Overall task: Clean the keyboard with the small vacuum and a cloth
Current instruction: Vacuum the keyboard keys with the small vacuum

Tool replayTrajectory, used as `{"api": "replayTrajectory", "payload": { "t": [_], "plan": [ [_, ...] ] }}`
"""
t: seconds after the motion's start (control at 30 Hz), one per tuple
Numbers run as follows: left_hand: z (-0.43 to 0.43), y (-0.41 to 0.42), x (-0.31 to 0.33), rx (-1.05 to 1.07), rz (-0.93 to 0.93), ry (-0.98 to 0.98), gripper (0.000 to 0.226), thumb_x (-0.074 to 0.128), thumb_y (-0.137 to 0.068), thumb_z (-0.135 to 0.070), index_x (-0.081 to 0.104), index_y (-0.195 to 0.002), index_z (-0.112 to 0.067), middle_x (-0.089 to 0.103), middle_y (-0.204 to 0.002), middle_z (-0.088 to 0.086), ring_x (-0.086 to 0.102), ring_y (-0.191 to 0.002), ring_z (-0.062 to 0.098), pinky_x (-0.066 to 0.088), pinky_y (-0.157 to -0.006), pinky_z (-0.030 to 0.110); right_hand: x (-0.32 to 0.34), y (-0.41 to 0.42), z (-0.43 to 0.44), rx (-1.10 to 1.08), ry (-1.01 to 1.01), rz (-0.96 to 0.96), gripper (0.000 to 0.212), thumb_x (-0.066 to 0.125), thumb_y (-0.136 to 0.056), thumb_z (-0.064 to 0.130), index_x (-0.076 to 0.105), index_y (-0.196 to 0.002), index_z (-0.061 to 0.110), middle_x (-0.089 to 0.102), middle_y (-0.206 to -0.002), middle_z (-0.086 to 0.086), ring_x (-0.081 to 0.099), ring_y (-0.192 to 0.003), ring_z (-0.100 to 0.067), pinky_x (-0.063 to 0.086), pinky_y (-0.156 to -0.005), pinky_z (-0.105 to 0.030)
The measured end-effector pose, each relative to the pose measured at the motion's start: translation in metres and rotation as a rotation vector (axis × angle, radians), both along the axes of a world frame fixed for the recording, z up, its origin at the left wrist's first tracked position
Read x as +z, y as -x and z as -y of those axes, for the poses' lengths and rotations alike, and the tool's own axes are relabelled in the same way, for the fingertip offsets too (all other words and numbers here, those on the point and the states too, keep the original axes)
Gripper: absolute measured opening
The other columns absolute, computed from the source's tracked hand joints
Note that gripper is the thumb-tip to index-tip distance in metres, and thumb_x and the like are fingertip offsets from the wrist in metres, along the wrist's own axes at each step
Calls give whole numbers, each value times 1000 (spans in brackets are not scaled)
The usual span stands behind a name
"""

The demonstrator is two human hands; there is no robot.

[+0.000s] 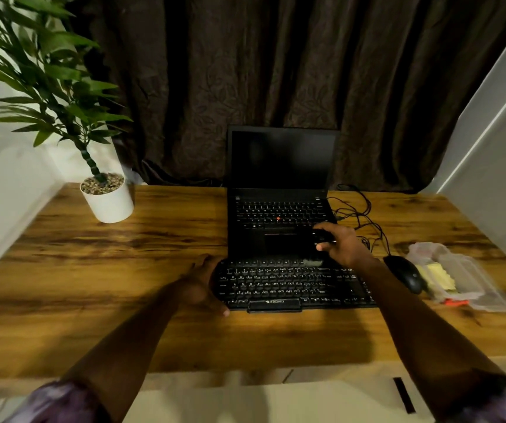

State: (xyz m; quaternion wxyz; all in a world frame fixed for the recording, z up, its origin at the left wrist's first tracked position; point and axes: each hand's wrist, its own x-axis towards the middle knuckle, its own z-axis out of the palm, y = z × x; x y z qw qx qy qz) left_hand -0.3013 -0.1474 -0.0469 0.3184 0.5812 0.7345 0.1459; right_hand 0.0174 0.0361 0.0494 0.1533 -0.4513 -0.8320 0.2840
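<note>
The wooden surface (62,270) lies open left of the black external keyboard (291,285). On its right, a black mouse (406,274), tangled cables (364,215) and a clear plastic package (459,276) crowd it; the open black laptop (279,190) blocks the back.

Black keyboard (291,283) flat on desk; small dark vacuum (322,236) above far edge.

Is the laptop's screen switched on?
No, the laptop stands open behind the keyboard, but its screen is dark all over.

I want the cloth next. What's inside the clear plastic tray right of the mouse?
Inside the clear plastic tray: a folded yellow cloth and something orange; the mouse hides the cloth's left edge.
</note>
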Motion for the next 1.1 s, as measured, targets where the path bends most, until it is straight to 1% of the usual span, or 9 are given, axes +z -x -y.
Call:
{"api": "replayTrajectory", "payload": {
  "t": [0.1,0.3,0.47,0.6,0.7,0.83,0.9,1.0,1.1],
  "plan": [
    [6,-8,18,-20,72,-4,149,87,-19,-72,20,-150,-48,11,-157,-13,14,-140,21,25,-115,59,0,-2,-3,-2,-20,42,47,69,-87,2,59,-129,21,64,-122,-8,60,-111,-22,53,-92,-37],
    [7,-2,11,26,4,38,137,88,-33,-67,16,-148,-53,10,-162,-3,13,-148,35,23,-116,62,-1,34,13,78,-8,-17,44,70,-85,0,62,-126,16,64,-112,-5,61,-105,-18,46,-79,-19],
    [9,-7,24,16,39,9,131,96,-47,-43,19,-152,-42,12,-160,-3,12,-146,34,23,-115,64,-7,55,18,107,63,-83,44,70,-85,1,62,-123,23,64,-113,-8,64,-104,-22,55,-81,-28],
    [11,-8,30,2,57,38,136,98,-43,-44,18,-153,-40,11,-158,-5,12,-146,31,24,-114,64,-4,36,9,86,19,-35,43,71,-86,4,62,-122,26,63,-115,-8,63,-102,-21,49,-73,-18],
    [11,-10,32,4,62,38,136,99,-43,-41,19,-153,-39,13,-157,-4,16,-144,31,27,-114,61,0,17,4,50,-45,0,42,72,-85,4,62,-125,16,65,-114,-6,59,-105,-20,46,-84,-26],
    [11,-11,34,14,58,44,137,98,-42,-41,19,-153,-37,13,-157,-4,15,-144,30,28,-114,60,3,11,2,54,-57,28,44,73,-85,5,61,-127,15,65,-114,-8,60,-106,-23,49,-90,-32],
    [10,-11,34,13,50,48,138,99,-40,-42,19,-153,-39,13,-156,-6,16,-144,30,29,-113,60,2,19,5,63,-55,33,41,72,-86,4,62,-124,16,65,-110,-5,60,-103,-20,48,-84,-25],
    [10,-13,37,5,22,51,135,99,-43,-40,20,-153,-37,14,-156,-3,17,-144,28,30,-114,57,-1,30,12,67,-50,-26,39,71,-85,2,63,-122,13,64,-107,-4,59,-100,-17,40,-69,0],
    [12,-15,40,5,22,45,134,99,-46,-38,19,-154,-36,13,-157,-3,17,-145,27,30,-114,55,-2,25,13,41,-38,-78,41,71,-85,1,62,-124,11,62,-110,-1,58,-103,-15,40,-69,1]
  ]
}}
